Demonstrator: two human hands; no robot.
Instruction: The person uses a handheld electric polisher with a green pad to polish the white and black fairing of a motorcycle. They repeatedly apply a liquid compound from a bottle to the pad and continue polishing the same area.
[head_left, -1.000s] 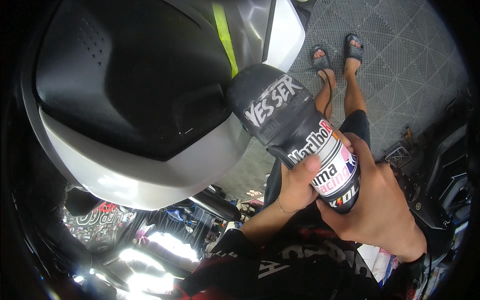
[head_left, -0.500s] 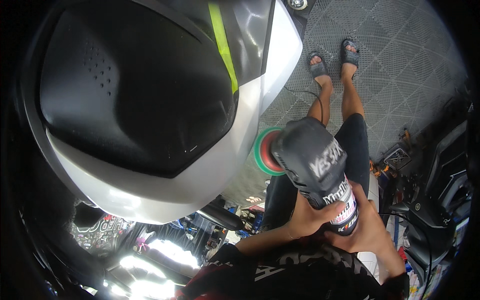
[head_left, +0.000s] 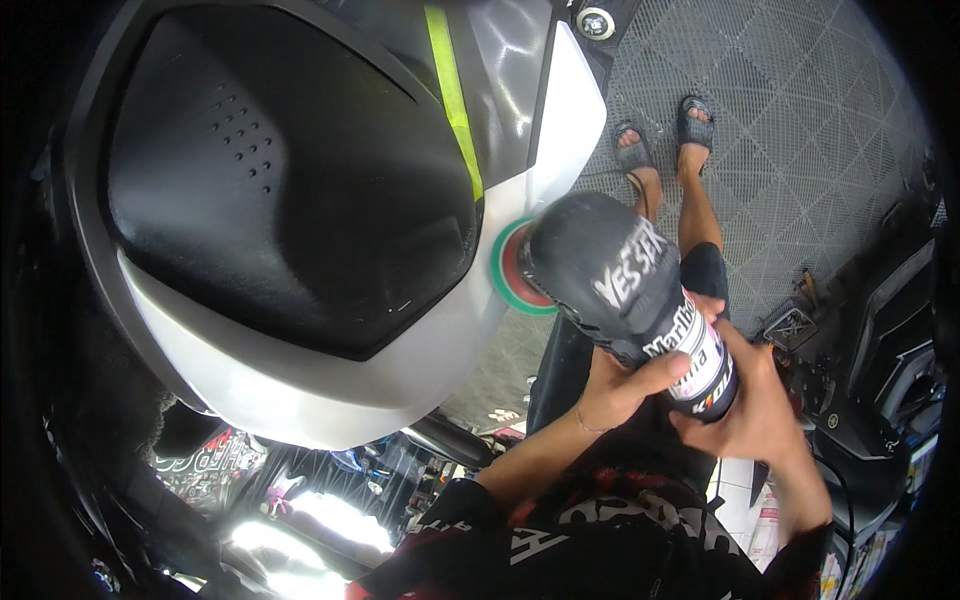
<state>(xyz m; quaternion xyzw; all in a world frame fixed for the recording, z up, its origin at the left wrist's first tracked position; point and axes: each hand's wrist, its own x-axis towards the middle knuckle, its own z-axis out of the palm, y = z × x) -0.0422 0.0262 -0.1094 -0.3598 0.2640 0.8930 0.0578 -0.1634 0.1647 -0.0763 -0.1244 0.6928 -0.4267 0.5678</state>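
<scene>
Since the earlier frames, tool head has swung left and down: green-rimmed round pad (head_left: pixel 512 268) now sits against the right edge of the glossy white panel (head_left: pixel 300 380), where before it hung off it and earlier wasn't visible at all. Hands have slid lower on the body.

Left hand (head_left: pixel 620 388): fingers curled snug around the underside of the black barrel-shaped power polisher (head_left: pixel 630 295), thumb laid along the body just below the sticker-wrapped white band. Closed grip, no gap visible. Looks like the steering hand, placed forward to press the pad flat onto the panel.

Right hand (head_left: pixel 750 415): wrapped around the rear end of the polisher, fingers closed over it, palm behind. Judging by position, it carries the weight and pushes along the tool axis. Fingertips mostly hidden behind the body, so can't tell whether they reach a trigger.

Polisher is tilted, pad end up-left, tail down-right towards the person's torso.

Outward: white panel frames a large matte black inset (head_left: pixel 280 190) with a cluster of small holes; thin yellow-green stripe (head_left: pixel 455 100) runs down near the panel's upper right edge. Below the tool: grey grid floor (head_left: pixel 800 130), sandalled feet (head_left: pixel 660 140), black-and-red printed shirt at bottom edge.
</scene>
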